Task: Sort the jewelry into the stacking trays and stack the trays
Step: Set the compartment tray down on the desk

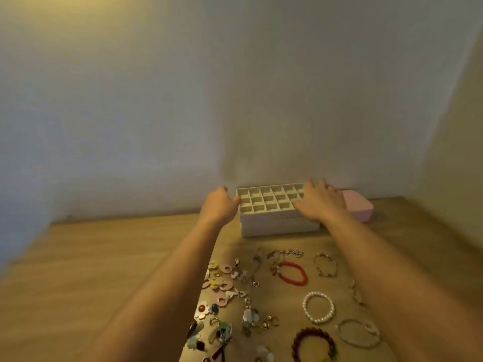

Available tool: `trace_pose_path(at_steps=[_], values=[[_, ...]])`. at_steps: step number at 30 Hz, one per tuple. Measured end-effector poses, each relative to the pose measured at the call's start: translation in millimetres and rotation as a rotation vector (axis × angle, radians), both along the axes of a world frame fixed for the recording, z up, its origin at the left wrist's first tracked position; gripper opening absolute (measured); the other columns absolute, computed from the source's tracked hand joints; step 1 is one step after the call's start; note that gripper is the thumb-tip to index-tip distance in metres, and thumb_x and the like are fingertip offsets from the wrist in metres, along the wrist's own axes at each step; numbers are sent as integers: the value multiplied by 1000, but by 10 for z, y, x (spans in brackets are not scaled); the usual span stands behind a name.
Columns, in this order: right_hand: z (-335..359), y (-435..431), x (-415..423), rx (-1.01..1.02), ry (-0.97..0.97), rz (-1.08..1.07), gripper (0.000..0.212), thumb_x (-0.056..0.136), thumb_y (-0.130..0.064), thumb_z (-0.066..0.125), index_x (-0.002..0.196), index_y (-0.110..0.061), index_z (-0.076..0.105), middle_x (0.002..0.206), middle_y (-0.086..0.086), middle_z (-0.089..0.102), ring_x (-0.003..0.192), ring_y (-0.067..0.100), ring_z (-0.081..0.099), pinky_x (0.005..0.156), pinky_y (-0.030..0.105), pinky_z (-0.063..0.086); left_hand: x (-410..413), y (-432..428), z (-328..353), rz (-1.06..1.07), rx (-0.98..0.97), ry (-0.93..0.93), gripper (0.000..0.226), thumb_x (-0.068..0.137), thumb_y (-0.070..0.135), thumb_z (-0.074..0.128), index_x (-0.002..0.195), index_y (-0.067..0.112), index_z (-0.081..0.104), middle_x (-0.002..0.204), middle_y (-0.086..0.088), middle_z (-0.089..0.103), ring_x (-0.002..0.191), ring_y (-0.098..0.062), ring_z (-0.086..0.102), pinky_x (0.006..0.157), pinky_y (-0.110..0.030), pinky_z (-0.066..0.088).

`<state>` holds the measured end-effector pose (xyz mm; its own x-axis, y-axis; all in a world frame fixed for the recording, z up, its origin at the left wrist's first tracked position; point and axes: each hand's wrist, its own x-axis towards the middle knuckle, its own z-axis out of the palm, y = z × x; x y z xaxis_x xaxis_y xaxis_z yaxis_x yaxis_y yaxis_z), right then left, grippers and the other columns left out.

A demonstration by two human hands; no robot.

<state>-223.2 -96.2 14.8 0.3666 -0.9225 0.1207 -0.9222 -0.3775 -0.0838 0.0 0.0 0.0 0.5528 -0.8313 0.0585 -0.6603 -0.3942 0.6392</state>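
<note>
Both hands grasp the top tray (271, 199) of a white stack.
The left hand (220, 205) curls its fingers round the tray's 9 o'clock end; the right hand (320, 202) drapes spread fingers over the 3 o'clock end, thumb on the near rim. The lower trays (279, 227) sit on a wooden table (104, 257) against a pale wall (183, 100). A pink box (358, 207) lies at the stack's 3 o'clock. The jewelry lies loose at its 6 o'clock: red bracelet (292, 273), pearl bracelet (318, 307), earrings (222, 283).
</note>
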Motion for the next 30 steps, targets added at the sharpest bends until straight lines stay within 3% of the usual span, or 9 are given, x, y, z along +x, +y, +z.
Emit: trace_pose_path(at_steps=[5,9,12,17,19,22,25,30], values=[[-286,-221,13,9,2,-154,64,101,-54,35,148,-10,39,143,18,53,128,37,49,106,50,34,51,-202,-291,46,85,42,41,101,32,49,112,-3,66,118,-22,67,108,-39,61,78,-36,44],[-443,-239,75,100,-121,-177,57,103,-47,36,147,-10,39,142,16,55,128,36,49,106,50,34,28,-269,-450,17,41,121,34,101,26,45,107,5,71,105,-11,69,89,-27,60,74,-30,43],[-496,-206,73,115,-269,-177,53,104,-42,40,148,-11,38,147,16,50,132,38,45,107,51,36,-28,-265,-442,29,-13,105,30,100,22,47,85,8,68,83,-6,64,74,-22,57,66,-31,42],[-400,-98,74,178,-663,-172,58,100,-39,55,148,-12,38,144,13,51,127,36,49,101,50,46,-41,-53,-247,70,-174,183,28,99,25,49,98,15,75,88,-5,72,82,-24,64,74,-35,51],[-271,11,87,235,-851,-164,61,99,-35,59,150,-13,36,146,12,50,129,35,50,101,46,46,-28,101,-130,92,-237,200,26,99,27,50,99,21,75,88,-4,72,81,-24,64,72,-34,49],[-63,253,88,353,-1028,-197,57,97,-36,57,147,-12,44,146,14,49,127,35,50,101,45,44,7,410,95,119,-289,200,25,97,27,50,82,24,70,75,-2,67,72,-25,58,67,-34,46],[104,617,36,477,-1069,-142,55,92,-48,53,133,-12,57,137,13,54,116,32,53,96,42,44,48,833,271,169,-332,224,29,91,25,52,65,17,61,55,0,46,59,-25,40,58,-32,34],[262,1262,-97,607,-1100,-70,44,92,-47,57,120,-13,61,123,8,63,108,30,59,96,43,49,59,1665,391,264,-379,299,15,68,34,52,60,22,54,58,-4,40,58,-21,38,59,-33,37]])
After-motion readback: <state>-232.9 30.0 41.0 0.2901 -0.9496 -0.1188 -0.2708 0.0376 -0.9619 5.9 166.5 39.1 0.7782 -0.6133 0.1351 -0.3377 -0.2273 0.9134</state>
